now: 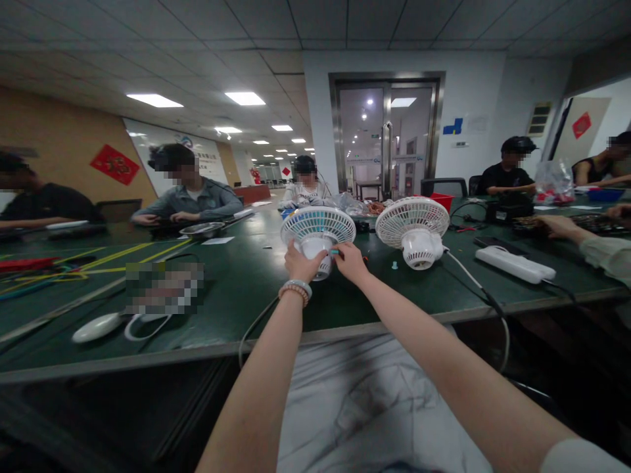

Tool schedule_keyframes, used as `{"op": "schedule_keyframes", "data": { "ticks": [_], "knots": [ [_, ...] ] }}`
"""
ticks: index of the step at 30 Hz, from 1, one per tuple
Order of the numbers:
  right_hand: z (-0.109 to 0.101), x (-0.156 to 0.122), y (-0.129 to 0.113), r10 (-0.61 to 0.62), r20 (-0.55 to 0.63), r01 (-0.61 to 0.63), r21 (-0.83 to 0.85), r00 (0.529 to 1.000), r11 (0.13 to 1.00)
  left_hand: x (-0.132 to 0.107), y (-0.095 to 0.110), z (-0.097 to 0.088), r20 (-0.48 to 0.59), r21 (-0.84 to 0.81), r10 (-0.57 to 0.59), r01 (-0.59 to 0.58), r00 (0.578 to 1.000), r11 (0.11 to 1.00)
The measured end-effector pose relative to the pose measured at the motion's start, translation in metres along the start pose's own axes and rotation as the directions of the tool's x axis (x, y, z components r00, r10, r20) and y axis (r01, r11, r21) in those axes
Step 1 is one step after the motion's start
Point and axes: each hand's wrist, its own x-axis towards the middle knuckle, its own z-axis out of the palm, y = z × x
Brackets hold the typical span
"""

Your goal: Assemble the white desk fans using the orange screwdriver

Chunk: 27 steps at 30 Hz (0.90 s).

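In the head view a white fan head (340,223) with a round grille lies in front of me on the green table (236,269). My left hand (302,264) is closed around the side of its rear motor housing, with a bracelet at the wrist. On the housing's other side, my right hand (351,263) pinches a small teal piece (335,251) between its fingertips. Whether that piece touches the housing I cannot tell. A second white fan head (421,242) rests to the right, its cable running off the table edge. Near it stands a small light-blue piece (395,265).
A white power strip (515,264) and a dark phone (497,246) lie at right. At left are a white oval object (96,327) and yellow strips (118,256). Several people sit around the table; a co-worker's hand (557,226) reaches in from the right.
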Motion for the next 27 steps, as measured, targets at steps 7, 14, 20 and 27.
{"op": "schedule_keyframes", "data": {
  "ticks": [7, 14, 20, 27],
  "knots": [
    [0.0010, -0.0012, -0.0054, -0.041, 0.032, 0.040, 0.020, 0.999, 0.999, -0.0018, 0.0004, -0.0008, -0.007, -0.014, -0.002, 0.001, 1.000, 1.000],
    [-0.0023, -0.0009, -0.0093, 0.100, 0.018, -0.100, 0.039, 0.995, 0.994, 0.0006, -0.0030, 0.0020, -0.007, -0.027, -0.001, 0.000, 1.000, 1.000],
    [-0.0026, 0.0019, -0.0073, 0.032, -0.026, -0.032, 0.035, 0.999, 0.999, 0.0003, -0.0009, 0.0011, 0.013, -0.026, -0.021, 0.021, 1.000, 0.999],
    [-0.0017, 0.0020, -0.0062, 0.039, -0.038, -0.037, 0.051, 0.999, 0.998, 0.0012, -0.0015, 0.0024, 0.003, -0.014, -0.009, 0.009, 1.000, 1.000]
  ]
}}
